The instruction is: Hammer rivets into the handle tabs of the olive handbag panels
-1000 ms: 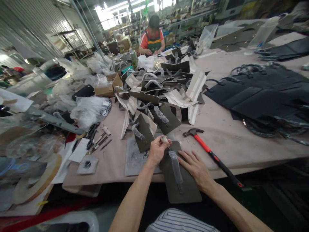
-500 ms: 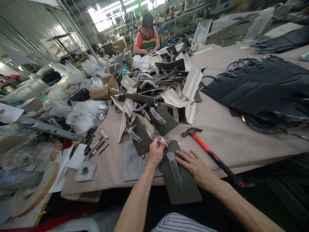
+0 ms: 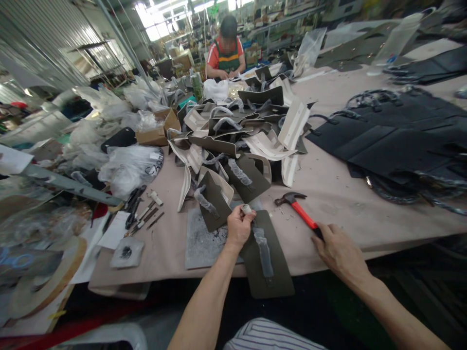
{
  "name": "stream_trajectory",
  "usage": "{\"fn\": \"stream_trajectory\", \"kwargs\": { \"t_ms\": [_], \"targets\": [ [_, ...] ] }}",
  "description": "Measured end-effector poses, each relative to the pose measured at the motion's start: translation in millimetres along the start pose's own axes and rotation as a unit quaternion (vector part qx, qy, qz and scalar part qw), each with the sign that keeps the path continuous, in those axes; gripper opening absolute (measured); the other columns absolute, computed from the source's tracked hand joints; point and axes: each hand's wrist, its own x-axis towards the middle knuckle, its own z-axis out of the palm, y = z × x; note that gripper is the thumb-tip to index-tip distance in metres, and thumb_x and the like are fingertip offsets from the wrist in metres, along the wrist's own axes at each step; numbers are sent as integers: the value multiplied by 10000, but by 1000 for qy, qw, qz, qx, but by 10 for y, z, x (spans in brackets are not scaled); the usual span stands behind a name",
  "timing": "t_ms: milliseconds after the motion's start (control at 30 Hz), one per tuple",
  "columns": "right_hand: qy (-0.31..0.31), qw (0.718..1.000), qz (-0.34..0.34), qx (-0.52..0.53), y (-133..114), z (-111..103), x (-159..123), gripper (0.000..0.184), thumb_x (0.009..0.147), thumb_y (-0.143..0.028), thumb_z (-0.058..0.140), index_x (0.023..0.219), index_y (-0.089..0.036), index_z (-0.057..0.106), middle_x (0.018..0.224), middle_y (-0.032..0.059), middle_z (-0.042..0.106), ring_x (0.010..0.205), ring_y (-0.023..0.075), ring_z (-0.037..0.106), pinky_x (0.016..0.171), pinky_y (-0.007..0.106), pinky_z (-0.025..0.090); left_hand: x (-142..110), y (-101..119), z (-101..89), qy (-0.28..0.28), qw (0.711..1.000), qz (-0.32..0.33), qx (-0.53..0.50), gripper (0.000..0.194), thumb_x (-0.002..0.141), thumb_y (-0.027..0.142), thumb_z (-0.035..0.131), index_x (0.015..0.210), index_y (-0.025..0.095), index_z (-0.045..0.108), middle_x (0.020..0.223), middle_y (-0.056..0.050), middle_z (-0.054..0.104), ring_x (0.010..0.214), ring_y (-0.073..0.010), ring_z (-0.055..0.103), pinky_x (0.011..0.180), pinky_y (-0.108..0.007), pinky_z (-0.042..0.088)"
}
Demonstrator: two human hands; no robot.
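My left hand [image 3: 239,227] is closed around a short whitish cylindrical tool [image 3: 246,209], upright over the top end of a dark olive bag panel [image 3: 280,262]. The tool's lower end is hidden by the fingers. Along the panel runs a handle wrapped in clear plastic [image 3: 264,250]; its near end hangs past the table edge. To the right, my right hand [image 3: 337,248] is closed on the black grip of a claw hammer [image 3: 304,214] with a red shaft, its head lying on the table. A grey slab [image 3: 204,243] lies partly under the panel.
A heap of similar panels with wrapped handles [image 3: 237,131] lies ahead. Black bags [image 3: 394,131] cover the right side. Slim tools [image 3: 148,214] and a small plastic packet [image 3: 127,252] lie left, near a metal bar [image 3: 69,182]. A co-worker [image 3: 226,53] sits across the table.
My right hand has left the panel, moved right and closed on the hammer's handle. My left hand stays at the panel's top with the whitish tool.
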Motion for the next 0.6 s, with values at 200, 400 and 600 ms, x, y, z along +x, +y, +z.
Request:
{"fn": "stream_trajectory", "kwargs": {
  "t_ms": [200,400,600],
  "targets": [
    [-185,912,176,320,-103,-191,248,182,787,-260,540,951,-182,558,726,35,546,650,206,543,581,308,399,-33,-8,52,23,999,11,40,208,762,270,730,918,166,641,837,-39,731,776,-176,688,724,-261,533],
    [-282,666,279,632,-457,-410,277,141,821,-351,480,843,-222,428,639,-64,368,435,90,300,401,216,276,-110,22,22,12,992,62,109,107,797,232,686,890,183,670,844,-34,735,784,-180,679,750,-276,528],
    [-74,861,134,485,-695,-905,110,391,944,-596,370,819,-235,455,577,-43,426,446,124,385,433,249,289,-127,92,-29,-34,983,103,148,106,797,169,649,886,186,704,852,-36,749,793,-189,684,766,-289,520]
  ]
}}
